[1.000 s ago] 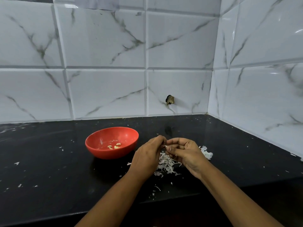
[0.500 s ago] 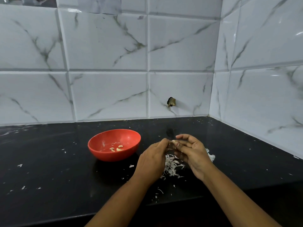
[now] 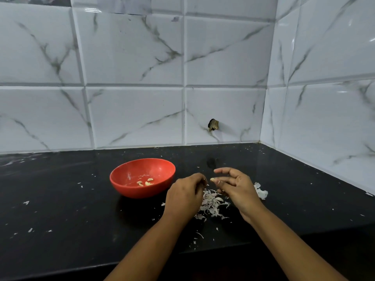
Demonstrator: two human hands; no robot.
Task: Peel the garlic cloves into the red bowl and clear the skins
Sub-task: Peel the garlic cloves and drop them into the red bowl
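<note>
Closest to you, white flecks of skin (image 3: 199, 235) dot the front of the glossy black stone counter (image 3: 60, 220), and both your bare forearms reach in from below. Just past them, a loose heap of papery white garlic skins (image 3: 213, 204) lies on the counter between and partly under your two hands. Your left hand (image 3: 185, 196) is over the heap's left side, back of the hand to the camera, fingers curled in tight. I cannot tell whether they pinch anything, because the tips are hidden. Your right hand (image 3: 238, 186) faces it, just apart, and there it is: a small pale garlic clove (image 3: 212, 179) pinched between thumb and fingertip, with your forefinger stretched out above it. The clove's long axis runs roughly left to right, its bare end pointing at your left hand and the other end buried in the grip. A larger curled white skin piece (image 3: 261, 192) lies on the counter just right of that hand. Left of your left hand, near but apart, the round red plastic-looking bowl (image 3: 123, 189) stands upright with a few peeled pale cloves (image 3: 145, 182) on its bottom. Farthest back are the white marble-veined wall tiles (image 3: 132, 57), one with a small dark chipped hole (image 3: 213, 125) set low.
</note>
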